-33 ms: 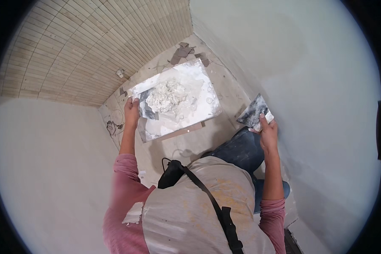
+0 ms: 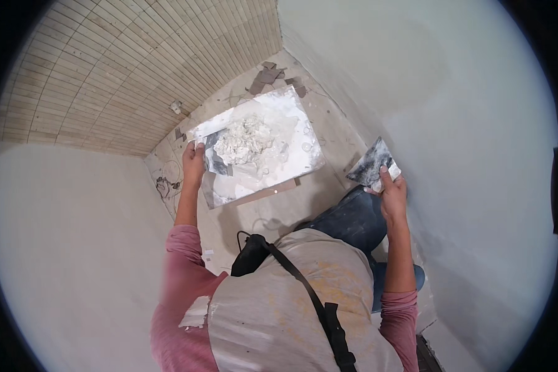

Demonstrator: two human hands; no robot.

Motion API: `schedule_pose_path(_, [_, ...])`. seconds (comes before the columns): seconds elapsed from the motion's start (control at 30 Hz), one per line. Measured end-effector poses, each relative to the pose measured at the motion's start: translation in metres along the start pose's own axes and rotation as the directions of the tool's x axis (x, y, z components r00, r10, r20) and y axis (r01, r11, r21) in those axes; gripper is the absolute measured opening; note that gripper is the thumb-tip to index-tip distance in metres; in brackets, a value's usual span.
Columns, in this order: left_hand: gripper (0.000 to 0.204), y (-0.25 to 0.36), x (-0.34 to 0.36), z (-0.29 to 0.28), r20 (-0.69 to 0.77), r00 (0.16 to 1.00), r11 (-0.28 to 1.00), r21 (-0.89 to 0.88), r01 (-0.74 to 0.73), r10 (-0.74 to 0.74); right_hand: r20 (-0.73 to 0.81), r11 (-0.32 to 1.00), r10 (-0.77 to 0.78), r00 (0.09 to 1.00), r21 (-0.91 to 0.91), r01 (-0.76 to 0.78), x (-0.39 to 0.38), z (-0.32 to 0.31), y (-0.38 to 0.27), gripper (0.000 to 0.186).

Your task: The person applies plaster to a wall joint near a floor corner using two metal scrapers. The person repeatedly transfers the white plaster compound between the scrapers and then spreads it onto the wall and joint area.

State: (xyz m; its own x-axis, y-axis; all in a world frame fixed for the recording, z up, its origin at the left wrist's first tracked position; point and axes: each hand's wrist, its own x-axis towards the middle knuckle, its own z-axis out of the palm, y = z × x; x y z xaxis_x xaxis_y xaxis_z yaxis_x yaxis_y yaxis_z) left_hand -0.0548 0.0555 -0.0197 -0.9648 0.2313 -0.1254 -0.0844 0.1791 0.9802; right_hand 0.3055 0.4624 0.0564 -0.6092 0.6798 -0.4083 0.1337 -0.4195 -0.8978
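Scraper [image 2: 371, 164], a flat dark-grey sheet with angular corners and white smears, is clasped in the right hand [image 2: 392, 193], the thumb laid along its face and the other fingers curled behind; it is held out to the right, above the bent knee and near the wall. At the other side, the left hand [image 2: 193, 162] has its thumb on top and its fingers bent at the left edge of a board [image 2: 302, 147], right by a grey blade [image 2: 217, 162] that lies against the white stuff there; whether the fingers grip the board or the blade, I cannot tell. Heaped on the board is white paste [image 2: 245, 141], lumpy and crumbly in the middle, thinning into smooth, wet-looking smears toward the edges. Under the board's near side shows a brown edge [image 2: 270, 193]. Beyond, the pale, dusty floor [image 2: 328, 130] carries torn brownish scraps [image 2: 268, 79] and a thin, tangled dark cable [image 2: 165, 186]. Narrow beige tiles [image 2: 161, 56] in tight rows cover one wall, while the right wall [image 2: 459, 111] is smooth and pale, with a faintly darker patch. Nearest the camera are a stained light shirt [image 2: 279, 297] over rolled pink sleeves [image 2: 183, 248], a black woven strap [image 2: 301, 276] and dark-blue trousers [image 2: 347, 217] dusted white.
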Motion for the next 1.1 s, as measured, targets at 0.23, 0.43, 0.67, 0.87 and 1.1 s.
schedule_pose_path(0.23, [0.022,0.003,-0.008,0.001,0.073,0.983,0.96,-0.213,0.179,-0.167,-0.037,1.0,0.019,0.999,0.008,-0.019,0.0,0.003,-0.003,0.034])
schedule_pose_path(0.43, [0.023,0.017,-0.028,0.007,0.109,0.979,0.916,-0.346,0.201,-0.173,-0.053,0.999,-0.024,0.998,0.028,0.026,-0.004,0.008,-0.007,0.03])
schedule_pose_path(0.67, [0.02,0.077,-0.037,0.032,0.109,0.976,0.859,-0.463,0.217,-0.187,0.137,0.996,0.056,0.989,0.054,-0.064,-0.002,0.043,0.001,0.029])
schedule_pose_path(0.87, [0.022,0.127,-0.054,0.088,0.213,0.973,0.841,-0.509,0.185,-0.086,0.429,0.889,0.272,0.861,0.23,-0.395,-0.016,0.094,-0.006,0.029])
schedule_pose_path(1.1, [0.023,0.137,-0.106,0.192,0.125,0.987,0.766,-0.642,0.006,0.097,0.313,0.834,0.242,0.919,0.417,-0.362,-0.049,0.1,-0.044,0.033])
